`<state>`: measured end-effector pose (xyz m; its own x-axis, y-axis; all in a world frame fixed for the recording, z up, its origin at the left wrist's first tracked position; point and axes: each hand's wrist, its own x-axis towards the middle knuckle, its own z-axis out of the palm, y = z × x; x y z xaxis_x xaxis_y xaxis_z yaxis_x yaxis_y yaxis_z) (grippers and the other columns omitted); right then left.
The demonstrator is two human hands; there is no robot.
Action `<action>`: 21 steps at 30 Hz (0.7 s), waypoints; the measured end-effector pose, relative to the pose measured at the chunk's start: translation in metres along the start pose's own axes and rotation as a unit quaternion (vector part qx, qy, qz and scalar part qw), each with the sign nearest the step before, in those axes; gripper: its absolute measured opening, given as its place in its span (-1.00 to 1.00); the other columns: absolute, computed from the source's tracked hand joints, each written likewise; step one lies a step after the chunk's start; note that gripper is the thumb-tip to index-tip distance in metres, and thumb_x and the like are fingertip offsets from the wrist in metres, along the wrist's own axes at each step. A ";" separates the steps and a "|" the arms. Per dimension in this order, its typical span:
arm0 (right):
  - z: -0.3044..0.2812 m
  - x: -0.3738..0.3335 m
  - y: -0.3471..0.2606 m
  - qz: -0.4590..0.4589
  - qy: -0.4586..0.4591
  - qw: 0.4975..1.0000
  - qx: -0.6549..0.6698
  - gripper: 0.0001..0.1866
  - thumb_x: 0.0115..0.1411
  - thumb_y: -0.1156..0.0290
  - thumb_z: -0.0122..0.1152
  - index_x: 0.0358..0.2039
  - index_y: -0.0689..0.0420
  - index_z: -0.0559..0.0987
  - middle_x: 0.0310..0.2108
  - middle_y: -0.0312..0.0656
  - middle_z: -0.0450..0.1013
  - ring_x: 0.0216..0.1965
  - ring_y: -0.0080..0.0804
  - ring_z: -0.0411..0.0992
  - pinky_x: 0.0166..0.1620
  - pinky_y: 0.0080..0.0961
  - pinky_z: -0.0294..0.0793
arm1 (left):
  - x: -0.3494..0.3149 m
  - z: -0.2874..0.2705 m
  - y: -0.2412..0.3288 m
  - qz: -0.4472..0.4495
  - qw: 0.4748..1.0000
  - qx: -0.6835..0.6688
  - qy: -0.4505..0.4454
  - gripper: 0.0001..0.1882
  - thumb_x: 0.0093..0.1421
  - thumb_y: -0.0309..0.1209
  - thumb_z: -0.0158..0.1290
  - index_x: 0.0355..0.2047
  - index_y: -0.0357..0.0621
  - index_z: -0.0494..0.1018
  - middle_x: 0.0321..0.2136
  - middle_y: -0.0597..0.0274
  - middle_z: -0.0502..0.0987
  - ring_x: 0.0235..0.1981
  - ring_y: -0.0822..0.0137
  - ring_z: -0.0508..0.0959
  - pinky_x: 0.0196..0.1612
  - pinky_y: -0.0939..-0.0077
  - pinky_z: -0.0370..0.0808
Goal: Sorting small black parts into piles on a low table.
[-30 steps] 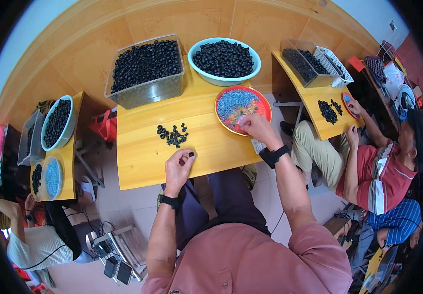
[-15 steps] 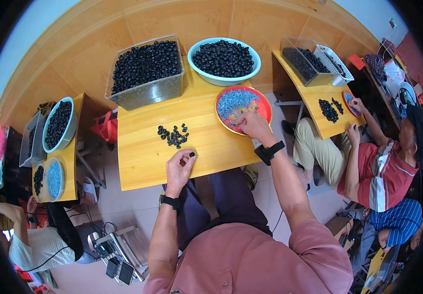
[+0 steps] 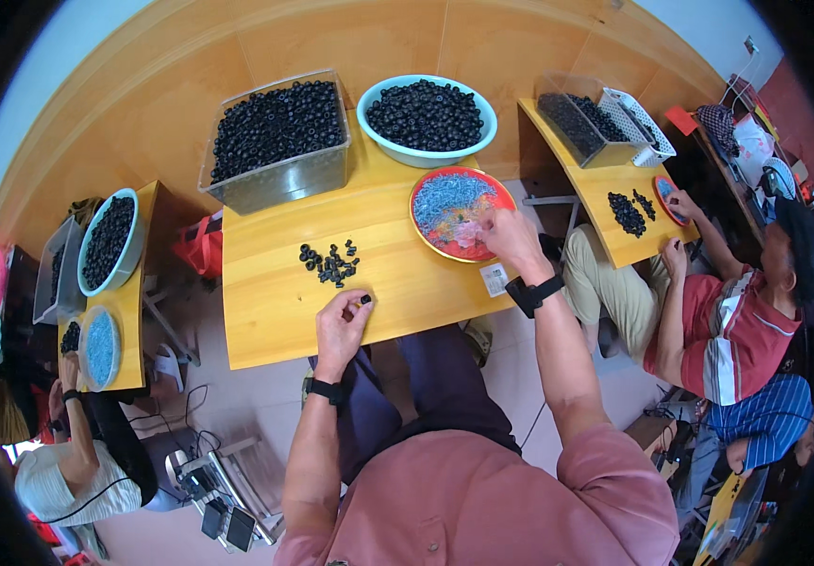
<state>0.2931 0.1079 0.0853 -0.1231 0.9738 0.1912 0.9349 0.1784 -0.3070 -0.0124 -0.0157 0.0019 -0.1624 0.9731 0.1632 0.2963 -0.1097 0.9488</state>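
My left hand (image 3: pixel 341 327) rests at the table's near edge, thumb and fingers closed round a small black cylindrical part (image 3: pixel 365 299). Just beyond it, a loose group of similar black parts (image 3: pixel 333 267) lies on the yellow wooden table (image 3: pixel 275 311). Over the right side of a red round tray (image 3: pixel 454 249), my right hand (image 3: pixel 509 236) has its fingers bent down and pinched together. Whatever is between those fingertips is hidden. Many small bluish, clear-looking pieces (image 3: pixel 440 196) cover the left and far part of the tray.
At the table's far side stand a clear plastic bin (image 3: pixel 284 177) and a light-blue basin (image 3: pixel 426 156), both full of black parts. A white label (image 3: pixel 495 279) sits by the near right edge. People work at side tables left (image 3: pixel 128 330) and right (image 3: pixel 614 243).
My right hand has shifted slightly right over the tray, uncovering more of its patterned middle. My left hand keeps its hold on the black part. The person at left has reached toward their table.
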 end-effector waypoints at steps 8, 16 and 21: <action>-0.007 0.000 0.029 0.123 0.082 0.985 0.086 -0.84 0.16 0.34 0.23 -0.34 0.11 0.70 -0.38 0.01 0.62 -0.26 0.00 0.61 -0.16 -0.17 0.56 | 0.000 -0.001 0.004 0.003 1.000 0.013 0.001 -0.81 0.15 -0.55 0.28 -0.21 -0.30 0.60 -0.54 0.32 0.52 -0.56 0.56 0.39 -0.45 0.62 0.38; 0.009 0.001 0.034 0.027 -0.006 0.997 0.065 -0.85 0.12 0.48 0.19 -0.35 0.08 0.71 -0.35 0.08 0.59 -0.25 0.08 0.58 -0.13 -0.06 0.55 | 0.002 0.001 0.000 0.019 1.000 0.013 0.006 -0.81 0.14 -0.55 0.28 -0.22 -0.30 0.60 -0.56 0.33 0.51 -0.57 0.57 0.39 -0.46 0.61 0.39; 0.022 0.005 0.010 0.004 -0.059 0.994 0.086 -0.81 0.11 0.46 0.26 -0.24 0.07 0.69 -0.23 0.04 0.60 -0.12 0.07 0.55 -0.06 -0.08 0.53 | 0.001 0.000 -0.003 0.006 1.000 0.009 0.004 -0.81 0.14 -0.54 0.28 -0.21 -0.30 0.61 -0.57 0.32 0.51 -0.58 0.56 0.39 -0.46 0.61 0.39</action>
<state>0.2944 0.1182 0.0624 -0.1636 0.9833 0.0798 0.8660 0.1819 -0.4657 -0.0134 -0.0141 -0.0008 -0.1656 0.9703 0.1764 0.3156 -0.1173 0.9416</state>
